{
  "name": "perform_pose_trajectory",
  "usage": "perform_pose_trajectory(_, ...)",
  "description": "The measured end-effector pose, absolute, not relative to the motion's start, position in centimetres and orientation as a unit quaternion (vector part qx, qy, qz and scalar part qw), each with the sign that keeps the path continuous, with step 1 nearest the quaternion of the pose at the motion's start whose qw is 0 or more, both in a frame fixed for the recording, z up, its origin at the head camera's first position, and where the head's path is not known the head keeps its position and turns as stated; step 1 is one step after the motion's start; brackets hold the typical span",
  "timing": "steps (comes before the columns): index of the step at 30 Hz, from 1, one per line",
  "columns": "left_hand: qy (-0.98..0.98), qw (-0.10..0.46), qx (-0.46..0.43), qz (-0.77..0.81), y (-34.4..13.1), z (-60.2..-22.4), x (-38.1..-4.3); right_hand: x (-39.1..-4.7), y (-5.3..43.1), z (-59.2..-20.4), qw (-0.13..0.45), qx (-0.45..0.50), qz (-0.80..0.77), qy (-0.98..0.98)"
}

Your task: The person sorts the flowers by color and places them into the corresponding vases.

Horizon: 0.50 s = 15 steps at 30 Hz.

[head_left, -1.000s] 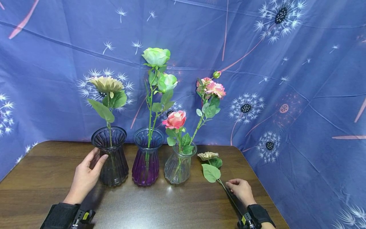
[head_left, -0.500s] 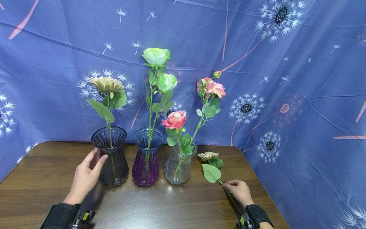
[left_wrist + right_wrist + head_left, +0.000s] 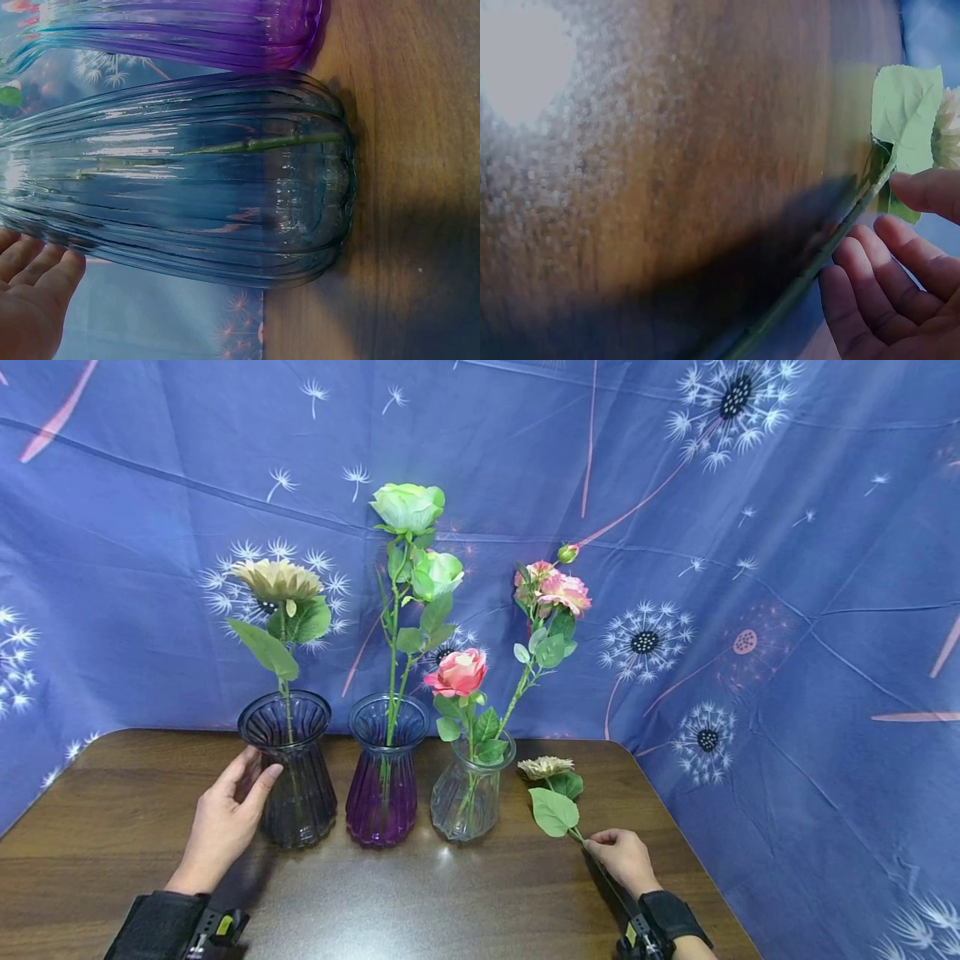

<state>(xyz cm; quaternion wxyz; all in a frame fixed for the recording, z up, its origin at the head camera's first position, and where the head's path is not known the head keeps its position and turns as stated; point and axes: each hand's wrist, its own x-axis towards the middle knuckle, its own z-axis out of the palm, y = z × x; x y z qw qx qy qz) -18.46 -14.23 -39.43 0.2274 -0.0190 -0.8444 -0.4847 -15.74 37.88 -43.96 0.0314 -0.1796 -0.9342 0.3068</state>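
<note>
My left hand [image 3: 223,827] grips a dark grey ribbed glass vase [image 3: 307,814] below its flared rim, thumb in front and fingers behind its left side. A cream sunflower [image 3: 277,581] stands in that vase; through the glass in the left wrist view its green stem [image 3: 277,142] reaches the base. On the table's right, a second cream sunflower [image 3: 546,767] lies with its head pointing away from me. My right hand [image 3: 626,862] is at this flower's stem [image 3: 810,271]. In the right wrist view the thumb tip meets the stem, and the loosely bent fingers lie along its right side.
A purple vase [image 3: 381,814] with green roses [image 3: 411,510] stands in the middle. Right of it, a clear vase [image 3: 465,806] holds a coral rose [image 3: 457,672] and a pink flower spray [image 3: 562,592]. Behind the wooden table [image 3: 360,910] hangs a blue dandelion-print cloth [image 3: 825,677].
My right hand has shifted slightly left, bringing its fingertips up to the lying sunflower's stem. My left hand, the vases and the flowers stay in place.
</note>
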Motion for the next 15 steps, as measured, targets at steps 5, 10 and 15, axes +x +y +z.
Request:
perform_pose_trajectory(5, -0.847, 0.224, -0.014, -0.482, -14.25, -39.28, -18.35, -15.95, 37.38, -43.76, 0.037, -0.168, 0.293, -0.940)
perform_pose_trajectory(10, -0.849, 0.221, -0.013, -0.481, -14.24, -39.24, -18.23, -16.08, 37.11, -43.79, 0.030, -0.161, 0.275, -0.947)
perform_pose_trajectory(15, -0.847, 0.220, -0.020, -0.483, -14.22, -39.30, -18.28, -16.17, 37.09, -44.07, 0.018, -0.155, 0.264, -0.952)
